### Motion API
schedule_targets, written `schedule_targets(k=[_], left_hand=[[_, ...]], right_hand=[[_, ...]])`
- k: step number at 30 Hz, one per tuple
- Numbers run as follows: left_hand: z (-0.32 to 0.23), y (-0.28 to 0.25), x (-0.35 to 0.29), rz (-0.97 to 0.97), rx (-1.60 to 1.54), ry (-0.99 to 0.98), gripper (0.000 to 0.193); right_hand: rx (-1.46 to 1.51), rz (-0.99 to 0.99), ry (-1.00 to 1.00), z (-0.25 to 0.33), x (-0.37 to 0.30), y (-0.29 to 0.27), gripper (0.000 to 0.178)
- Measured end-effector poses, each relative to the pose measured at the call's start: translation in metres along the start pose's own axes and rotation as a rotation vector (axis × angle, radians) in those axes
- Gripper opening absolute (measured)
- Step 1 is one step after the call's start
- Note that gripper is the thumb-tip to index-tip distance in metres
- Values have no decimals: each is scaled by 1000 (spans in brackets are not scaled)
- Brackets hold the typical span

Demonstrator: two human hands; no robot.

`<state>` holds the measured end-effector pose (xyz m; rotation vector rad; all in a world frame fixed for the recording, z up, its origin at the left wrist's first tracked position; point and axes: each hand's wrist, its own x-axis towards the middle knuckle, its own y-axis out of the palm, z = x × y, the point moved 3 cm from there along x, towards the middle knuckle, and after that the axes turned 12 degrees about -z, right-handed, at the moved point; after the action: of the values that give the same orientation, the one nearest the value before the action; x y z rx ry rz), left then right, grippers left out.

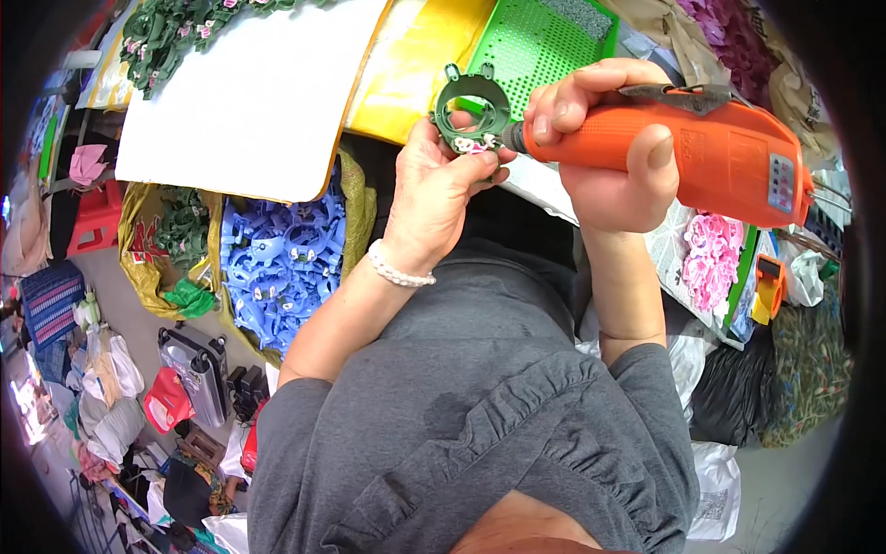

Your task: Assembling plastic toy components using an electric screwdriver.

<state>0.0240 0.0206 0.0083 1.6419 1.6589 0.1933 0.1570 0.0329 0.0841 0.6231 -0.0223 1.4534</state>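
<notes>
Two yellow sacks [134, 268] hold dark green pieces [185, 231] and blue pieces [284, 268] respectively; a green perforated tray [526, 55] holds small grey bits [577, 14]. A white board [240, 102] hides the sacks' far edges. The left hand [432, 185] pinches a green ring-shaped piece [495, 94] between thumb and fingers; the right hand [604, 185] wraps an orange power screwdriver [720, 152], tip at the piece

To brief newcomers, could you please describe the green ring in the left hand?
Right of the big white board, the left hand holds a dark green ring. Unlike green pieces heaped on the board, it sits at the tip of the orange power tool.
</notes>
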Motion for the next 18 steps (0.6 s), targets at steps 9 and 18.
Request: schedule_targets(k=[9,18], left_hand=[[-1,6,-5,-52,35,50,32],[-2,-6,5,-67,-33,13,37]], right_hand=[[63,60,8,-7,-6,-1,49],[38,-72,-69,3,36,-30,53]])
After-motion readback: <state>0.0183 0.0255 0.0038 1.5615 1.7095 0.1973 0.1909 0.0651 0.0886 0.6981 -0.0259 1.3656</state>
